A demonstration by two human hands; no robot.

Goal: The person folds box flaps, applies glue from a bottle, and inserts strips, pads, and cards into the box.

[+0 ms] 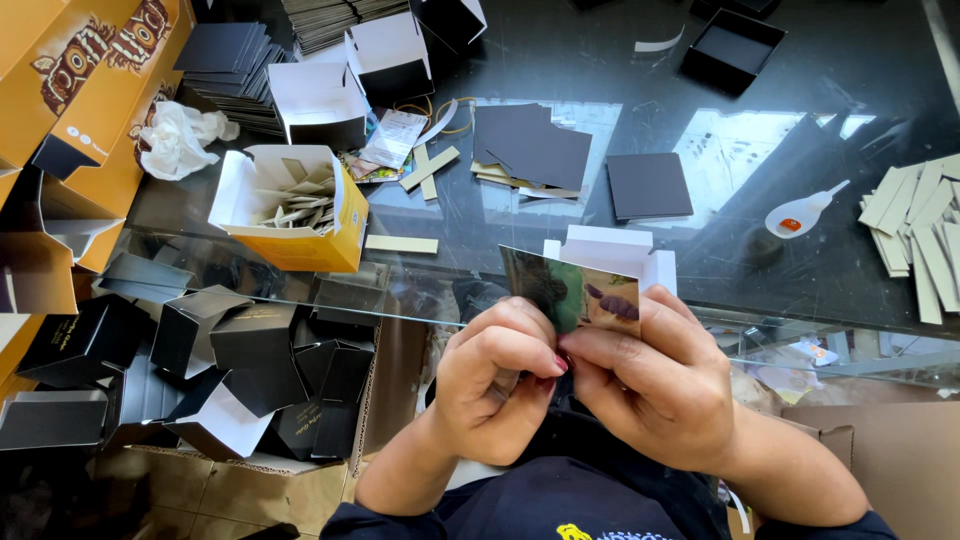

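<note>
Both my hands are raised close to my chest and pinch one small printed card (575, 290) with green, tan and dark colours. My left hand (495, 375) grips its lower left edge with thumb and forefinger. My right hand (655, 375) holds the lower right part. Just behind the card, a white folded box (615, 250) sits on the glass table (760, 230).
A yellow box (290, 205) with strips stands at the left. Black card squares (648, 185) and a stack (530, 145) lie mid-table. Cardboard strips (920, 230) are at right, a white spoon (800, 213) nearby. A carton of black folded boxes (240, 360) sits below left.
</note>
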